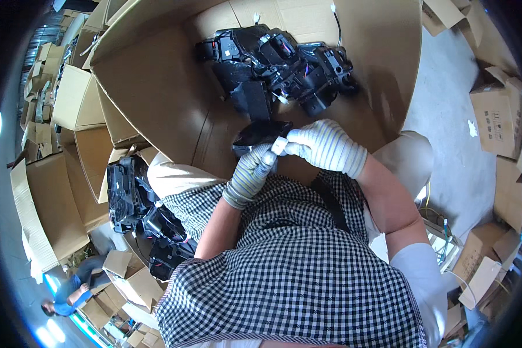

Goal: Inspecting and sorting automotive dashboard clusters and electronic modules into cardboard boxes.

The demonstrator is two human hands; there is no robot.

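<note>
Both my hands wear grey-and-white striped knit gloves. My left hand [250,174] grips a black plastic part [260,134] from below, held over the open side of a large cardboard box [156,93]. My right hand [323,146] pinches a small white piece [279,145] at the edge of that black part, fingertips touching my left hand. Inside the box, further away, lies a pile of black plastic housings with wires [278,64].
More black plastic parts [130,200] sit in an open carton at my left. Flattened and open cardboard boxes [499,116] surround me on a grey floor. Another person in blue [69,296] crouches at the lower left. My checked shirt fills the bottom.
</note>
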